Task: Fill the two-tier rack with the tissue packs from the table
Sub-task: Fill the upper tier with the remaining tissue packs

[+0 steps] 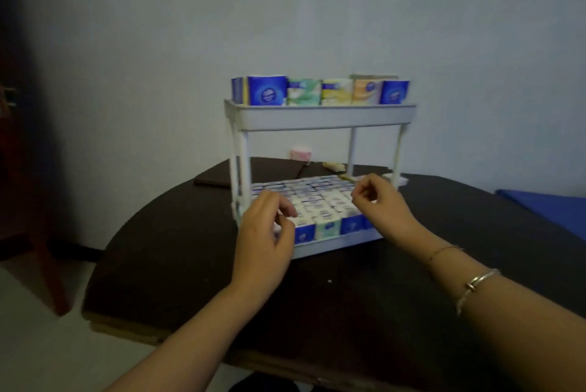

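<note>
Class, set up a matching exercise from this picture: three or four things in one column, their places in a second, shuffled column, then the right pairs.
1 pink pack
2 left hand
3 bracelet
4 orange pack

A upper tier of the rack
B right forearm
C table, behind the rack
D front left corner of the lower tier

Pairs: 1-C, 2-D, 3-B, 4-A

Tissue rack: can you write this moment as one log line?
rack: both tiers hold tissue packs | left hand: at lower tier's front, fingers curled | right hand: over lower tier, fingers curled | table: dark
</note>
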{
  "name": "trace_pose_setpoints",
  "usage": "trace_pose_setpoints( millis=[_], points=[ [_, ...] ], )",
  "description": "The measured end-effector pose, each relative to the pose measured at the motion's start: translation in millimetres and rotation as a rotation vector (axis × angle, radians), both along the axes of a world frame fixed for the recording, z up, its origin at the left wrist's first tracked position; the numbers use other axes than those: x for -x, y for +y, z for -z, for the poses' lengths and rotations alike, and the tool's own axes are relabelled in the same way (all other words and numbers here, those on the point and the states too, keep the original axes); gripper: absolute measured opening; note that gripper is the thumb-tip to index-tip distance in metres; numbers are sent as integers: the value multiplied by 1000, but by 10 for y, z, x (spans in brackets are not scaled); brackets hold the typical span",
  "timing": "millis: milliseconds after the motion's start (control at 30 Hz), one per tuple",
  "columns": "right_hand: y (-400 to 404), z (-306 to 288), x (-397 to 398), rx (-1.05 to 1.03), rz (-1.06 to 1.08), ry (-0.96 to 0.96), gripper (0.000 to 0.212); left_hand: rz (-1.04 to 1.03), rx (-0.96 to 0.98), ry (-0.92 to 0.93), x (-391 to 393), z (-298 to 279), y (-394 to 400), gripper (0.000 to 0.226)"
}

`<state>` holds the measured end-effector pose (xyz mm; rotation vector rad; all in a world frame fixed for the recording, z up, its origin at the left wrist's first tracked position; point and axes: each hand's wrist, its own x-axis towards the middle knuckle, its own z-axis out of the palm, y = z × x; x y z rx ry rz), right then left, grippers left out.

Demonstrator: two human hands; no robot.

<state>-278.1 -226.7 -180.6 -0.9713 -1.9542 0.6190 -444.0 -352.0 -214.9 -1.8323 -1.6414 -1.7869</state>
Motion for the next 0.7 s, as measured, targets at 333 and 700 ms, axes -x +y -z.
trace_pose_setpoints(
  millis=[333, 700],
  points=[
    [792, 278, -1343, 151, 223, 54, 11, 102, 408, -16, -805, -182, 1669, 29],
    [2767, 631, -897, 134, 294, 13, 24, 184, 827, 105, -912, -289, 3781, 18]
  ],
)
